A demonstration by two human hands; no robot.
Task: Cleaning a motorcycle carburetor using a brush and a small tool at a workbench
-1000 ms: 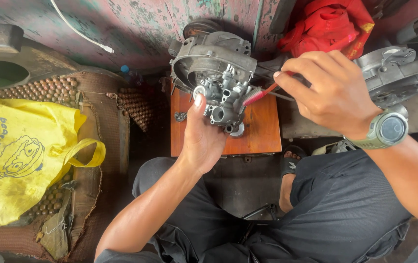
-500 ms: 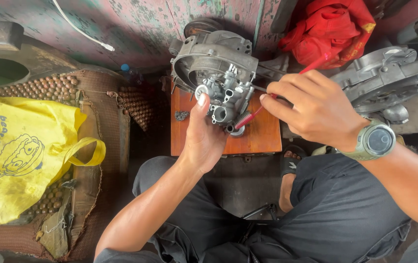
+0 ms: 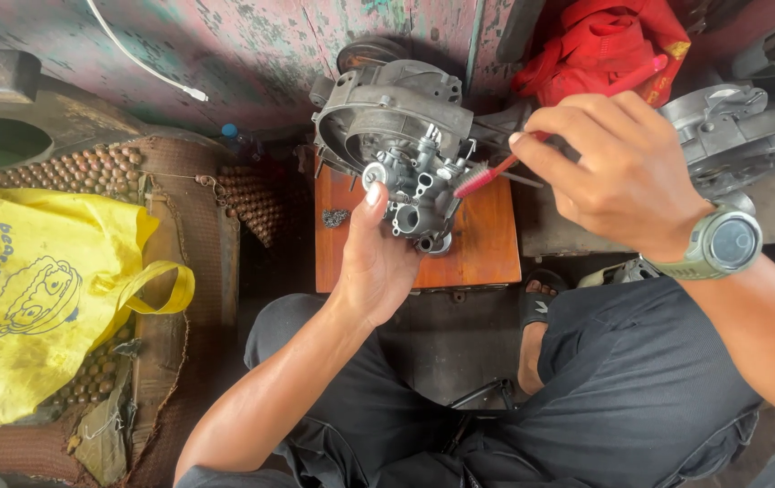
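the left hand (image 3: 378, 262) grips a small metal carburetor (image 3: 414, 194) above a wooden board (image 3: 487, 244); the right hand (image 3: 618, 172) pinches a red brush (image 3: 487, 176), bristles touching it.

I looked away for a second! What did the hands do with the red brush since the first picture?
The right hand swung the red brush around: its head, first hidden by the metal part, now touches that part's right side. The left hand kept holding the part over the wooden board.
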